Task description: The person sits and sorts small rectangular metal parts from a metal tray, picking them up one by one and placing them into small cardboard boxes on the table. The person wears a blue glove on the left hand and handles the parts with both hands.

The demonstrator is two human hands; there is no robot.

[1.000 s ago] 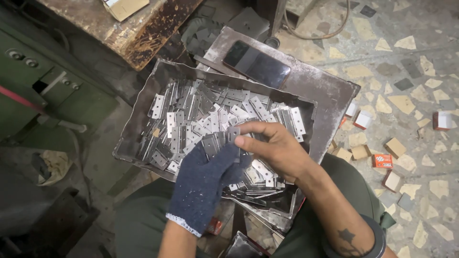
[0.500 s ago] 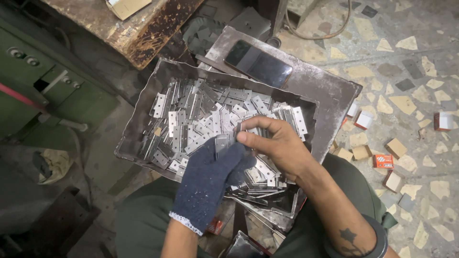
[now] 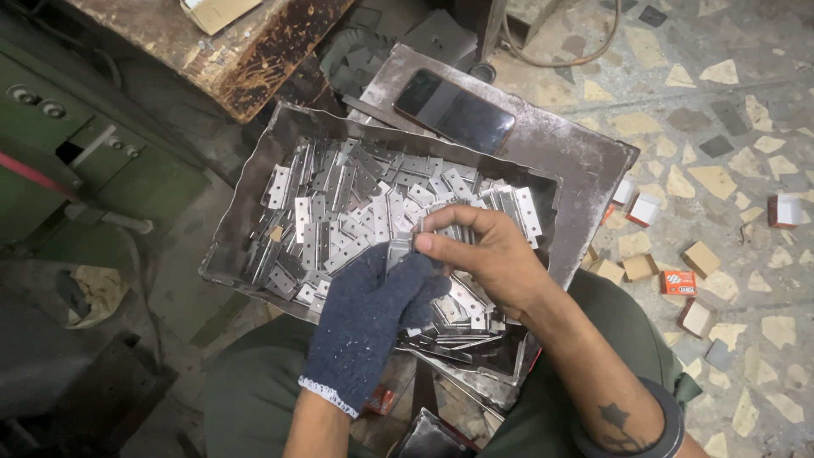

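Over a dented metal tray (image 3: 229,254) heaped with small hinges, the gloved left hand (image 3: 373,309) and bare right hand (image 3: 487,254) pinch one hinge (image 3: 398,252) between them — sharp stamped edges could nick the ungloved fingers (image 3: 445,246).

Two hands – one gloved (image 3: 366,315), one bare (image 3: 487,259). One tray (image 3: 254,195) of hinges (image 3: 339,216) – too many to count. One phone (image 3: 454,110) on one far plate (image 3: 577,157). About eight small boxes (image 3: 678,282) lie right on the floor; one green machine (image 3: 76,161) stands left.
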